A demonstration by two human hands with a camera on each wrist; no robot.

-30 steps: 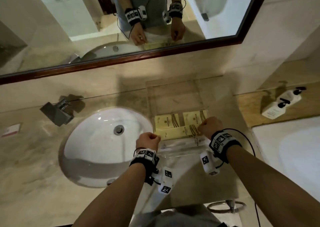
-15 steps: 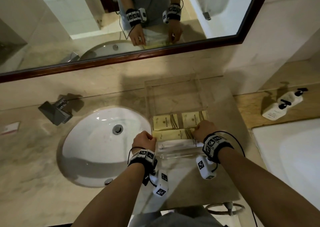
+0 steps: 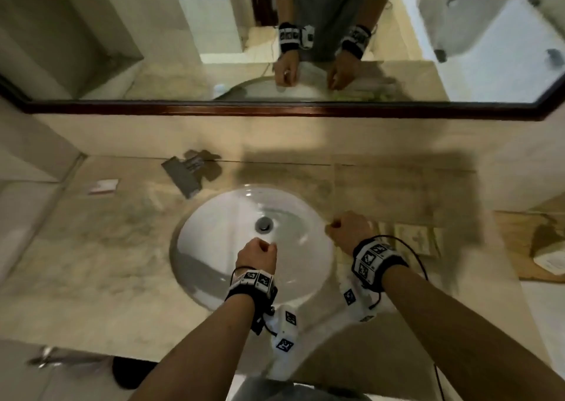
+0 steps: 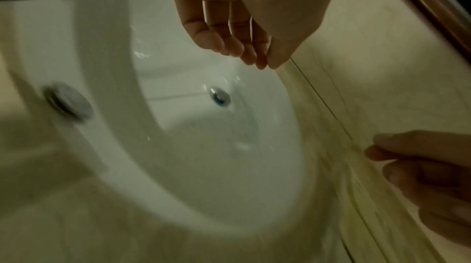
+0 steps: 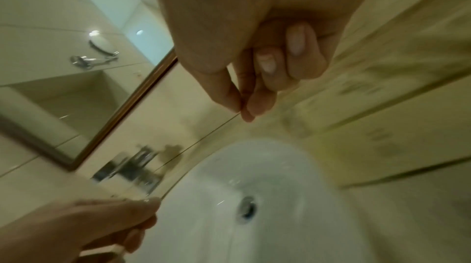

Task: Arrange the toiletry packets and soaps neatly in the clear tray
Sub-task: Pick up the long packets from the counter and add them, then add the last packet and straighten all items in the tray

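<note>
The clear tray (image 3: 397, 199) sits on the counter right of the basin, blurred by motion. Yellow toiletry packets (image 3: 417, 240) lie flat at its near end; they also show as yellow blurs (image 5: 382, 126) in the right wrist view. My left hand (image 3: 260, 247) hangs over the basin with loosely curled fingers (image 4: 224, 45) and holds nothing. My right hand (image 3: 348, 232) hovers at the basin's right rim, just left of the tray. Its fingers (image 5: 293, 45) are curled into the palm, thumb against the index tip, with nothing in them.
A white basin (image 3: 214, 247) with a metal drain (image 3: 263, 225) fills the middle of the counter. Behind it stand a faucet (image 3: 186, 174) and a small card (image 3: 102, 186). A white bottle (image 3: 550, 260) lies on the wooden ledge at the right. A framed mirror (image 3: 275, 107) runs along the back wall.
Both hands have left the tray and moved left, over the basin. The right hand has come off the packets. The head view has swung left, so the tray now sits at the right.
</note>
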